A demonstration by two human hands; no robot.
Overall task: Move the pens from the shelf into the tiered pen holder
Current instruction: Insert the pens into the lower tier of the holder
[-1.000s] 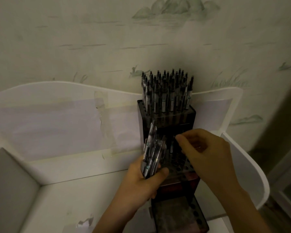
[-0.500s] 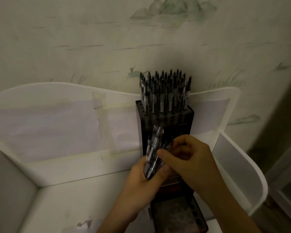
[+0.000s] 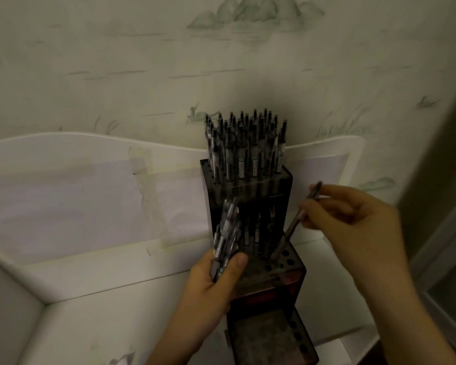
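1. The tiered pen holder is a dark block with steps. It stands on the white shelf, close to the wall.
2. The top step is packed full of standing pens — that part looks done.
3. The middle step has some pens standing at the back, in the dark. Toward the front and right it has round holes that are empty.
4. The lowest step shows a row of holes down its right side, and they look empty. I see no pens in it.
5. The left hand is curled around a bunch of pens. The thumb presses them from the front. The bunch points up, just left of the holder.
6. The right hand pinches one pen between thumb and fingers. The pen is tilted, with its low end at a hole on the middle step — I cannot tell if the tip is in yet.
7. No loose pens show on the bare shelf, so the bunch may be all that is left.
8. My guess is the job is more than half done. What is left is to put in this pen and then the bunch.
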